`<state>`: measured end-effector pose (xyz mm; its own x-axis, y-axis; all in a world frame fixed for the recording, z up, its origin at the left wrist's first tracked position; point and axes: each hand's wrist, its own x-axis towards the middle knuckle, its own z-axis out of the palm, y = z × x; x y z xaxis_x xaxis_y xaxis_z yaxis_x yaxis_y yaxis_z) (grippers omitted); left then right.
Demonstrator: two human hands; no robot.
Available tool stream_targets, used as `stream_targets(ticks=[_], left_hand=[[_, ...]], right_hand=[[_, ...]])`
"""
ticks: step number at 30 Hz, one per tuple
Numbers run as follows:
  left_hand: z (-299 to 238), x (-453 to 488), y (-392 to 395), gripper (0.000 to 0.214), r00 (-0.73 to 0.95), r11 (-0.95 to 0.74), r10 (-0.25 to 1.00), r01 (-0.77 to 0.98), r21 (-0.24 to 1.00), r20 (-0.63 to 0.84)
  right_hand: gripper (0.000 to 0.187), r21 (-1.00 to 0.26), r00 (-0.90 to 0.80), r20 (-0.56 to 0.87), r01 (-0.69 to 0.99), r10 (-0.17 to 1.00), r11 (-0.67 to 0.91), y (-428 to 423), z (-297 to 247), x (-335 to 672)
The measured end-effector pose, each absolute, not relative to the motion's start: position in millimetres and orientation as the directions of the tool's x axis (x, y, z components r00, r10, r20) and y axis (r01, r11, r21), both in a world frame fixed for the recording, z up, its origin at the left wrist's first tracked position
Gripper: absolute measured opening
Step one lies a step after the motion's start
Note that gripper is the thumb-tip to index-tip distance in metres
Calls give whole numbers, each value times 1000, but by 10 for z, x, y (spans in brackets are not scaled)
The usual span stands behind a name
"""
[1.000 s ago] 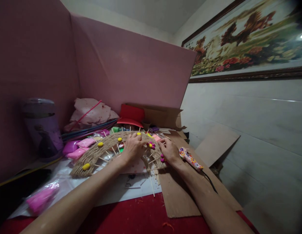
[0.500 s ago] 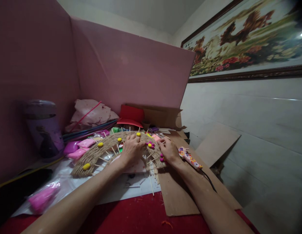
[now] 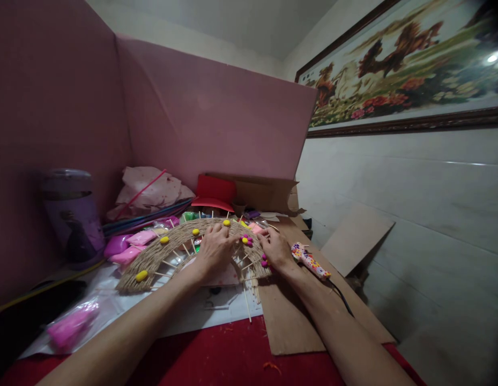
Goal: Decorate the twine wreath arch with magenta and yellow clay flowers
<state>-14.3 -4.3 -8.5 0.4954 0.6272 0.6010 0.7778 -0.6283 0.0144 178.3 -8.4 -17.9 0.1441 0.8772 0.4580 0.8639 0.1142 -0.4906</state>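
Observation:
A curved woven twine arch [image 3: 146, 261] with thin wooden sticks along both edges lies in front of me. Yellow clay ovals dot it, and a flower [image 3: 247, 240] with magenta petals around a yellow centre sits on its right part. My left hand [image 3: 215, 247] is closed over the middle of the arch, fingers bent across the twine. At the right end my right hand [image 3: 276, 249] grips the arch's outer edge with curled fingers, beside more magenta petals [image 3: 265, 261]. Its fingertips are partly hidden, so anything small between them cannot be made out.
A flower-patterned glue gun [image 3: 310, 261] with a black cord lies on cardboard [image 3: 291, 321] at right. Pink and purple clay packs [image 3: 130, 246] and a purple tumbler [image 3: 74, 220] stand left. Red cloth [image 3: 208, 354] covers the near table; pink panels [image 3: 216, 112] rise behind.
The whole view has shifted slightly. Both hands keep nearly the same places on the arch, with only slight finger movement.

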Motion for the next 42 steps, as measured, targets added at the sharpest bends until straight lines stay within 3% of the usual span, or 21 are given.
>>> stream_targets(ticks=[2,6,8,10,12,14,17,19,24,31,37,42], left_hand=[[-59,-164,-47,35,427,-634,649,761,138,629],[-12,-212,-149,32,198,-628,748,521,578,633],[5,-240,-261,20,116,-512,858,288,809,501],[13,-274,-392,21,178,-287,942,-8,958,284],[5,-315,-516,29,268,-87,951,-241,967,152],[-22,-357,-610,30,329,78,943,-358,931,47],[-84,-406,-689,26,344,133,938,-447,885,33],[-126,-421,-713,25,324,122,945,-469,875,42],[-187,-421,-739,26,313,77,947,-456,887,78],[-162,-442,-753,28,316,72,945,-448,891,83],[-179,-418,-771,35,222,-12,969,-392,920,108],[-190,-407,-781,32,244,-53,959,-356,933,148]], right_hand=[[19,-482,148,462,869,874,108,-88,-175,1779],[21,-414,145,450,908,881,62,-129,-122,1767],[23,-329,166,476,944,863,0,-167,-73,1758],[24,-251,169,561,968,810,-28,-222,-18,1737],[25,-229,97,671,970,735,80,-302,29,1686],[25,-231,-60,759,906,648,355,-410,55,1597],[17,-196,-323,801,655,504,730,-590,41,1416],[18,-152,-426,792,557,438,817,-684,4,1302],[16,-161,-464,747,568,475,807,-751,-96,1173],[11,-135,-472,775,526,420,840,-723,-136,1199],[11,-231,-457,742,513,490,827,-706,-148,1205],[11,-209,-472,746,503,470,838,-711,-138,1199]])
